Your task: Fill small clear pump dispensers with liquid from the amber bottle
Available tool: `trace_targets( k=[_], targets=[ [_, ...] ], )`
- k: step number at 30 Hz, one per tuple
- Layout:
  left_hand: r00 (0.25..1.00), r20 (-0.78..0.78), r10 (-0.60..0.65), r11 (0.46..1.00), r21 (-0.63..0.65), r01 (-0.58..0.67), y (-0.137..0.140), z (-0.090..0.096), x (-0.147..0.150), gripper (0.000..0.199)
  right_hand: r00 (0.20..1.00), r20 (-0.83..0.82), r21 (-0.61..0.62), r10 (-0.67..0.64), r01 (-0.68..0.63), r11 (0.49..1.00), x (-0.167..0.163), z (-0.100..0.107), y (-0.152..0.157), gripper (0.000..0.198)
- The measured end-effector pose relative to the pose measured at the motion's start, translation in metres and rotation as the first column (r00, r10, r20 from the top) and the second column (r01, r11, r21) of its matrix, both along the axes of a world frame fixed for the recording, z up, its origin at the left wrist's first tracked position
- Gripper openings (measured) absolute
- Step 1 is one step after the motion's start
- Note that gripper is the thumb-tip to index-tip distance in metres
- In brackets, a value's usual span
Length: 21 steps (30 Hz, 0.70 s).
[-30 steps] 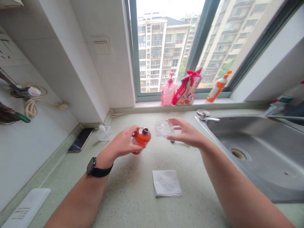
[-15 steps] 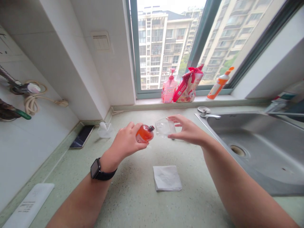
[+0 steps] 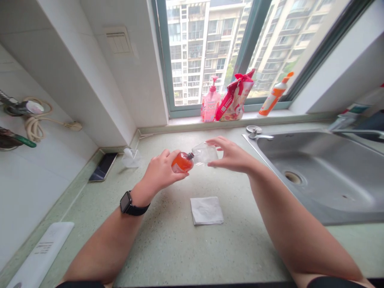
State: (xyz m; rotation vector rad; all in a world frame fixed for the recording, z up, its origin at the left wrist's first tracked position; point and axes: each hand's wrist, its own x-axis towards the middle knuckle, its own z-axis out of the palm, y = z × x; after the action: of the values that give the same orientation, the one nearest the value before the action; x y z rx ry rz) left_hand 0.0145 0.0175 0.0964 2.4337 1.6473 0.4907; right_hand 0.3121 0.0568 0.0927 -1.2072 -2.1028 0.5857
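Observation:
My left hand (image 3: 163,170) is closed around a bottle of orange-red liquid (image 3: 182,163), tilted so that its black neck points to the right. A clear, square-sided container (image 3: 204,154) is gripped between the thumb and fingers of my right hand (image 3: 229,155). The bottle's neck meets or nearly meets the container's left side; whether they touch I cannot tell. Both are held above the pale green counter (image 3: 168,232). Below them lies a folded white tissue (image 3: 207,210).
A phone (image 3: 103,167) and a small clear container with white stuff inside (image 3: 131,158) lie on the left. At bottom left is a long white object (image 3: 40,254). The steel sink (image 3: 318,172) is on the right. A pump bottle (image 3: 210,102), red bag (image 3: 235,98) and orange-white bottle (image 3: 274,96) line the sill.
The bottle's neck and the clear container have come slightly closer together. The camera view has shifted, so the surroundings sit a little higher in the picture. Both hands keep their grip.

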Motion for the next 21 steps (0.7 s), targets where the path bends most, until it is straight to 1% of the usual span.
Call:
trace_targets(
  k=[3, 6, 14, 21],
  targets=[
    [1.000, -0.021, -0.003, 1.000, 0.013, 0.003, -0.002, -0.001, 0.003, 0.075, 1.000, 0.013, 0.006, -0.005, 0.005, 1.000, 0.001, 0.004, -0.003, 0.069],
    [0.999, -0.029, -0.020, 1.000, 0.013, 0.020, -0.003, -0.004, 0.005, 0.075, 1.000, 0.030, 0.010, 0.000, -0.001, 1.000, 0.001, 0.007, -0.005, 0.068],
    [1.000, -0.005, -0.029, 0.999, 0.042, 0.030, -0.001, -0.016, 0.007, 0.078, 0.995, 0.099, 0.012, -0.020, 0.019, 1.000, 0.003, 0.012, -0.009, 0.068],
    [0.999, 0.000, -0.036, 0.999, 0.025, 0.036, -0.001, -0.019, 0.010, 0.082, 0.991, 0.136, 0.030, -0.013, 0.009, 1.000, 0.005, 0.016, -0.013, 0.071]
  ],
)
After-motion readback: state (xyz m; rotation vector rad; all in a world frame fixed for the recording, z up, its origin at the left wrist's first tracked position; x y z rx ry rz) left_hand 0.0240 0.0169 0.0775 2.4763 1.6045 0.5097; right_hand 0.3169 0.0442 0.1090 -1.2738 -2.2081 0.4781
